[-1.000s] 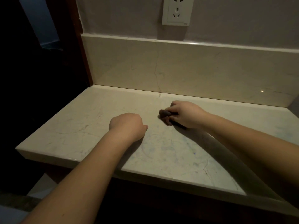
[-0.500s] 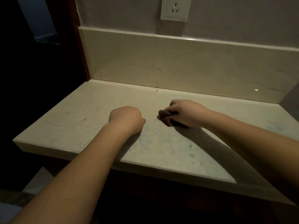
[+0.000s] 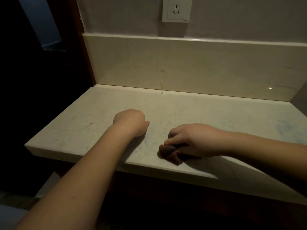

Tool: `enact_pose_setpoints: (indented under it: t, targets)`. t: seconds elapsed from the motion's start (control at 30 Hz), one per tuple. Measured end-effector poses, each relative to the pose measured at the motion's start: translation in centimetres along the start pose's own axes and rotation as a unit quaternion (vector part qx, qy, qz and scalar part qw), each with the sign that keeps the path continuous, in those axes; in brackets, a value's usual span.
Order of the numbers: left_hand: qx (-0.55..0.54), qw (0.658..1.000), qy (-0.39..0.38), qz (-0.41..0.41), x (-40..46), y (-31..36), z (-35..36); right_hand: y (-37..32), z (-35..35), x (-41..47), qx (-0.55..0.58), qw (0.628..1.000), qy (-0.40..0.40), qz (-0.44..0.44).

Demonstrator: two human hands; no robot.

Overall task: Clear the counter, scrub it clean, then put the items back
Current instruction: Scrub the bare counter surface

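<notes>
Right hand point(image 3: 197, 140) down on the pale veined marble countertop point(image 3: 93, 113), near its front edge, fingers curled around a small wadded dark brown cloth point(image 3: 169, 152); the cloth sticks out on the left side of the hand and sits in contact with the stone surface. Left hand point(image 3: 131, 122) is just beside it on the left, apart from both the cloth and the right hand, curled into a fist with the thumb tip poking out toward the right; it holds nothing visible and rests on the counter, forearm crossing the front edge. Faint bluish smears on the counter between and behind the two hands, with more toward the right end. Behind: matching beige marble upstand point(image 3: 199, 67) running along the back of the counter, with a thin vertical crack line near its middle. Above it a grey wall with a white plastic wall socket point(image 3: 177, 10), partly cut off by the top of the frame. Dark brown wooden frame point(image 3: 84, 52) borders the counter's left end; beyond it the view is too dark to read. Lighting is dim overall.
</notes>
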State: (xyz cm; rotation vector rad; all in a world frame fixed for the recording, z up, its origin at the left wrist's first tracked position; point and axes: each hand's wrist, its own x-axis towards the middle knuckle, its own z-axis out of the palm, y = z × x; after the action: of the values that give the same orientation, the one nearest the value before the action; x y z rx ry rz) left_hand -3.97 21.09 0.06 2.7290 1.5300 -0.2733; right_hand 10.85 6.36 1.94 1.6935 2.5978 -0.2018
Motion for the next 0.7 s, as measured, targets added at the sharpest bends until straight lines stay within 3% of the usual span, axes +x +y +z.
enact_pose_setpoints:
  t: [0.2, 0.27, 0.43, 0.57, 0.7]
  targets:
    - [-0.011, 1.0, 0.01, 0.004, -0.2, 0.0, 0.1, 7.6, 0.0, 1.8, -0.01, 0.98, 0.075, 0.185]
    - [-0.014, 1.0, 0.01, 0.003, -0.1, 0.0, 0.0, 8.2, 0.5, 1.7, 0.003, 0.973, 0.095, 0.209]
    - [-0.02, 0.999, 0.025, 0.0, 0.0, 0.2, 0.2, 4.3, 2.0, -1.3, 0.039, 0.982, 0.111, 0.149]
    - [-0.03, 0.999, 0.025, -0.003, -0.1, 0.3, 0.0, 2.3, 2.2, -3.5, 0.041, 0.992, 0.081, 0.087]
    - [-0.036, 0.999, 0.01, 0.001, -0.4, 0.2, -0.5, 4.4, 1.2, -2.1, 0.031, 0.989, 0.079, 0.125]
